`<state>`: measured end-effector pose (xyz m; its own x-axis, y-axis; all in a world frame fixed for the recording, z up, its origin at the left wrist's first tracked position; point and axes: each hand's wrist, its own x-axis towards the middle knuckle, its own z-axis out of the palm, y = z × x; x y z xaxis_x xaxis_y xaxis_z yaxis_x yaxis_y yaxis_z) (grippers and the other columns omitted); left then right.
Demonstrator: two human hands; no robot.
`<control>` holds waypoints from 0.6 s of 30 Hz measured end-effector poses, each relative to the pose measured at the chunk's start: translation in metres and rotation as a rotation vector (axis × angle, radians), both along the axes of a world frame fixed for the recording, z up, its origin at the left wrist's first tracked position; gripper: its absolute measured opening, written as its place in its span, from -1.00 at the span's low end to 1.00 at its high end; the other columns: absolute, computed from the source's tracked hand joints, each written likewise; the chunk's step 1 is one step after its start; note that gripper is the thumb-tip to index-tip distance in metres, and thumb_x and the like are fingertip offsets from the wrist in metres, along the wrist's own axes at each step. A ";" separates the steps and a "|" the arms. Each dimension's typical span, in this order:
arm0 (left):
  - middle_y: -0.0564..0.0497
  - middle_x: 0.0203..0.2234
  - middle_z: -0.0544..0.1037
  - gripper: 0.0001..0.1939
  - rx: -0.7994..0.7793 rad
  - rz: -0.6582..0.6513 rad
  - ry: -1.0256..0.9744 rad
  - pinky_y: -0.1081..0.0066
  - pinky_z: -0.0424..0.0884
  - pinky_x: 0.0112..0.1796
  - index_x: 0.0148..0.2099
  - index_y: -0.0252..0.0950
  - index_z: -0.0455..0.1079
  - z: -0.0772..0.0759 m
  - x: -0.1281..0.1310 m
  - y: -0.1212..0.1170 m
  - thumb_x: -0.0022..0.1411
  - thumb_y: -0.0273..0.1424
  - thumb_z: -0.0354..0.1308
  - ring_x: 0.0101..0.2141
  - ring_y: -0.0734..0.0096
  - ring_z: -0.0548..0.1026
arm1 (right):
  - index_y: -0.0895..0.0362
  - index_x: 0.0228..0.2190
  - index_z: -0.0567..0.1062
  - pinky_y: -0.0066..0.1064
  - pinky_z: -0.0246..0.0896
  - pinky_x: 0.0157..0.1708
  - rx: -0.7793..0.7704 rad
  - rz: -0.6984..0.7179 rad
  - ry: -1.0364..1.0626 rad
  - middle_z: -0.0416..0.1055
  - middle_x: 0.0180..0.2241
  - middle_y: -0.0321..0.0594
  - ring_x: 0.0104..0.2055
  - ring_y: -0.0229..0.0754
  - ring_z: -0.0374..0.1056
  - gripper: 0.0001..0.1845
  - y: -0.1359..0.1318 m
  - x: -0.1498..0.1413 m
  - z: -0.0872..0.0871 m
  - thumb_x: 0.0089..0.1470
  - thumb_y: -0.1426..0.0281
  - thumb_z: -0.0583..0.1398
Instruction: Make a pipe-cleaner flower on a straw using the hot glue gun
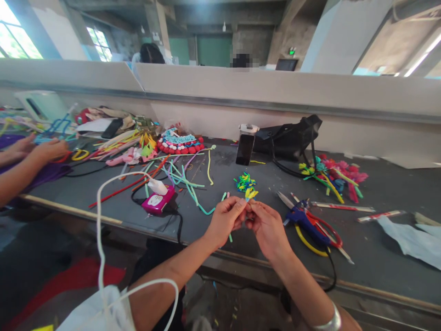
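Observation:
Close together above the near part of the table, my left hand (225, 219) and my right hand (267, 226) pinch a small yellow pipe-cleaner flower (251, 194) between their fingertips. Its yellow tips stick up over the fingers, while its lower end is hidden by them. Just beyond lies a small heap of green, blue and yellow fuzzy pieces (245, 182). A mint-green pipe cleaner (203, 210) curves over the table left of my left hand. To the right of my right hand lie a blue glue gun (303, 219) and scissors with red and yellow handles (312, 243), partly overlapping.
A magenta box with a white plug (157, 201) and cables sits left. A phone (244, 150) leans against a white-lidded container; a black bag (292, 138) lies behind. Fuzzy flowers (339, 174) and wrapped sticks lie right. Another person's hands (51, 149) work at far left.

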<state>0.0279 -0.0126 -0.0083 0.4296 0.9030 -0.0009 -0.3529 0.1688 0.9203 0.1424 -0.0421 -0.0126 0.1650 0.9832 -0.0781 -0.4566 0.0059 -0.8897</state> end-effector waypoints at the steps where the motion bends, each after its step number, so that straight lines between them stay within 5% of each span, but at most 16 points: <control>1: 0.20 -0.69 0.24 -0.64 -0.014 -0.004 -0.012 0.58 -0.08 -0.69 -0.35 -0.34 0.38 0.000 0.000 0.000 0.13 -0.10 0.22 -0.74 0.72 0.04 | 0.14 -0.48 0.47 -0.49 0.12 -0.60 0.010 0.005 -0.003 0.35 -0.49 -0.27 -0.48 -0.28 0.23 -0.73 0.000 0.000 0.001 -0.06 0.18 0.29; 7: 0.17 -0.67 0.30 -0.63 -0.074 0.000 -0.042 0.57 -0.08 -0.69 -0.34 -0.35 0.40 0.000 -0.003 0.003 0.13 -0.10 0.24 -0.73 0.72 0.07 | 0.15 -0.46 0.45 -0.49 0.11 -0.59 0.096 -0.061 -0.177 0.29 -0.51 -0.33 -0.51 -0.33 0.18 -0.64 0.000 -0.001 0.004 0.04 0.09 0.25; 14: 0.16 -0.66 0.31 -0.64 -0.094 0.024 -0.065 0.56 -0.06 -0.69 -0.31 -0.38 0.44 0.000 -0.006 0.006 0.13 -0.12 0.25 -0.73 0.72 0.08 | 0.13 -0.40 0.41 -0.48 0.11 -0.52 0.241 -0.130 -0.622 0.25 -0.58 -0.38 -0.55 -0.35 0.17 -0.65 -0.001 0.002 -0.002 0.23 0.13 0.08; 18: 0.15 -0.66 0.31 -0.65 -0.105 0.018 -0.086 0.56 -0.07 -0.69 -0.31 -0.38 0.44 0.001 -0.006 0.006 0.15 -0.14 0.24 -0.72 0.71 0.08 | 0.13 -0.37 0.43 -0.49 0.17 -0.53 0.253 -0.190 -0.614 0.33 -0.52 -0.34 -0.53 -0.34 0.23 -0.65 -0.002 0.003 0.000 0.25 0.14 0.05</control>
<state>0.0216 -0.0064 -0.0074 0.4163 0.9073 -0.0595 -0.4331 0.2554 0.8644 0.1457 -0.0442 -0.0131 0.2774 0.9083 0.3130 0.1591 0.2779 -0.9473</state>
